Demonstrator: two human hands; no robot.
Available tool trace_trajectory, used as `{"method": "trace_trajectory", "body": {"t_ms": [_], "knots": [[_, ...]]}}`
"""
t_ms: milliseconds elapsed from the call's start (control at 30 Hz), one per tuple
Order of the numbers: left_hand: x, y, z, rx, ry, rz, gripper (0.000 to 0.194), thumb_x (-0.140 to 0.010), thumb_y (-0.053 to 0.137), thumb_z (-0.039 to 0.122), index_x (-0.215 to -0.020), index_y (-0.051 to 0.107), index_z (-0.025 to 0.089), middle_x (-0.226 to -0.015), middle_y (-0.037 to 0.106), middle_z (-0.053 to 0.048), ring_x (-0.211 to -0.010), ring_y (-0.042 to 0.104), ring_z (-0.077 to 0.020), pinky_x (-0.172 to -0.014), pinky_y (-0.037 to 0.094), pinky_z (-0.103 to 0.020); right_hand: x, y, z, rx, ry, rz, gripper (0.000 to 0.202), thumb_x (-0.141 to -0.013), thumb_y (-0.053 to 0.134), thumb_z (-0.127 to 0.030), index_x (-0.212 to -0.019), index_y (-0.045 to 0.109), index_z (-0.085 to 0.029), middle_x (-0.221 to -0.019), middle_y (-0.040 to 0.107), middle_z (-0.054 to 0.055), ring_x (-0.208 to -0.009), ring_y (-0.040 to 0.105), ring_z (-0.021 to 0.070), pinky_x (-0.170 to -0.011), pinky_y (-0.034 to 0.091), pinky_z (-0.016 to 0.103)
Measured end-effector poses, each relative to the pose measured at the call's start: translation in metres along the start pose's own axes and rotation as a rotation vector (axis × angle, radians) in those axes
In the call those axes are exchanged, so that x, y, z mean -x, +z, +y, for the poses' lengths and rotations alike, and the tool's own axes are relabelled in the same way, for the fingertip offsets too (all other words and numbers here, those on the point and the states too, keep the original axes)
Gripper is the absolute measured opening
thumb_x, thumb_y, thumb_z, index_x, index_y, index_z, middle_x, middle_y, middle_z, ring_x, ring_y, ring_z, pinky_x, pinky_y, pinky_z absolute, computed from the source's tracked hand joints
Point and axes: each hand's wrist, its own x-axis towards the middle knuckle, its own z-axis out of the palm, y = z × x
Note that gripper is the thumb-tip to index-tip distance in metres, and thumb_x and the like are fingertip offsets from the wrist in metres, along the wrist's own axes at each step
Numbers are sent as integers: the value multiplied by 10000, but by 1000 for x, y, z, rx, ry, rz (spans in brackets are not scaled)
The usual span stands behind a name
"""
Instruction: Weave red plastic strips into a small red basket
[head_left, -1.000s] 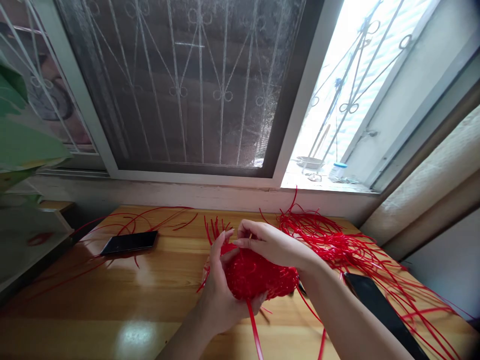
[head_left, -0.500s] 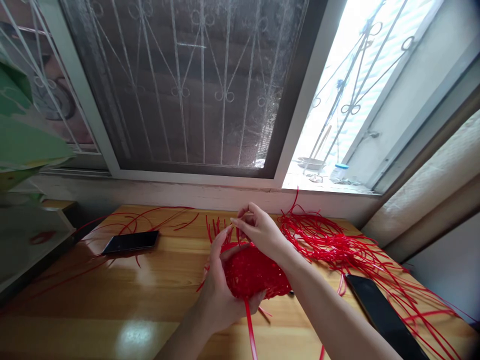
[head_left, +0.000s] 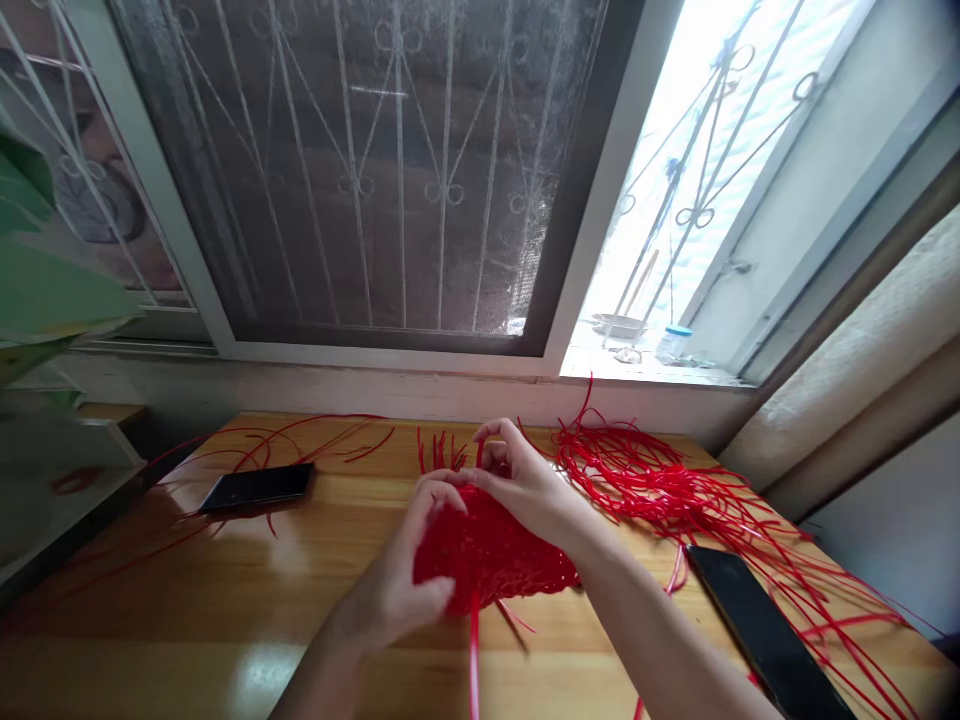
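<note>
A red woven piece [head_left: 499, 555] of plastic cord, with a net-like surface, is held above the table in front of me. My left hand [head_left: 401, 570] wraps round its left side, fingers at the top edge and thumb low down; some motion blur softens it. At the upper edge my right hand [head_left: 517, 475] is closed in a pinch on a short red strand [head_left: 480, 453]. Several loose cord ends [head_left: 442, 450] stick up behind the piece. A longer red strip [head_left: 474, 660] hangs from its underside toward me.
A large tangle of red cords [head_left: 660, 490] spreads over the right of the wooden table [head_left: 187, 610]. One black phone [head_left: 765, 630] lies at the right, another dark phone [head_left: 259, 488] at the left among thin cords. Behind the table is a barred window [head_left: 397, 200].
My left hand has shifted left and turned, its thumb moving from the top edge to the lower side. The woven piece has tilted, and its hanging strip has swung left.
</note>
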Motion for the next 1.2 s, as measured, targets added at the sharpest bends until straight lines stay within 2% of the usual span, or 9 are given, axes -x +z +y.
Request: {"method": "trace_trajectory", "body": {"t_ms": [100,133,267,567,700,800,900,1000,1200], "knots": [[-3,-3,14,-111,-73,250,58,-778,529,241,-769,478,217,-848,489,-8,-864,507,-182,-799,413,-298,-4,11,0,116,-32,100,294,-827,562,-265,-1072,407,-216,-679,457,-67,-623,423,122,-598,340,257],[-3,-1,19,-237,-126,308,168,-830,530,303,-707,461,212,-771,464,4,-772,473,-168,-741,395,-288,-5,15,-1,146,-40,117,304,-824,558,-248,-1086,405,-217,-685,466,-66,-631,439,127,-610,346,262],[3,4,31,-498,-252,303,370,-881,520,490,-649,444,212,-690,455,14,-692,445,-167,-651,358,-280,-8,26,-11,245,-51,114,342,-817,562,-186,-1127,420,-214,-726,521,-53,-673,499,140,-647,368,270],[13,2,55,-881,-273,289,387,-911,435,504,-654,462,216,-684,530,-16,-687,497,-199,-629,340,-293,-6,48,-30,442,-25,93,416,-866,576,-146,-1254,431,-186,-843,645,-4,-735,591,167,-713,420,302],[9,-3,52,-878,-277,303,339,-911,428,464,-685,477,217,-710,551,-23,-709,522,-204,-615,355,-285,1,24,-25,487,-105,-12,521,-893,625,-350,-1357,432,-213,-1009,679,63,-949,638,215,-843,481,361],[8,-9,48,-864,-278,326,361,-914,426,496,-689,481,219,-706,547,-14,-692,518,-192,-605,370,-276,13,-7,-8,530,-186,-114,836,-721,755,-567,-1427,404,-287,-1363,555,87,-1248,524,265,-1034,427,424],[10,-11,46,-830,-294,326,378,-913,437,527,-698,484,220,-708,549,-6,-676,517,-181,-595,393,-266,28,-21,11,600,-183,-225,984,-569,848,-569,-1425,440,-305,-1404,517,92,-1252,516,301,-1034,446,433],[12,-9,49,-801,-291,330,342,-917,460,507,-745,530,221,-752,594,-9,-695,551,-177,-606,429,-258,43,-13,24,615,-163,-125,824,-638,852,-429,-1370,489,-325,-1302,574,61,-1129,580,250,-952,505,392],[12,-12,52,-749,-319,389,313,-903,485,487,-804,610,218,-819,677,-29,-733,626,-189,-627,478,-264,53,17,34,747,-391,190,644,-701,800,-200,-1288,537,-245,-1222,608,79,-1097,547,273,-863,525,428]]}}
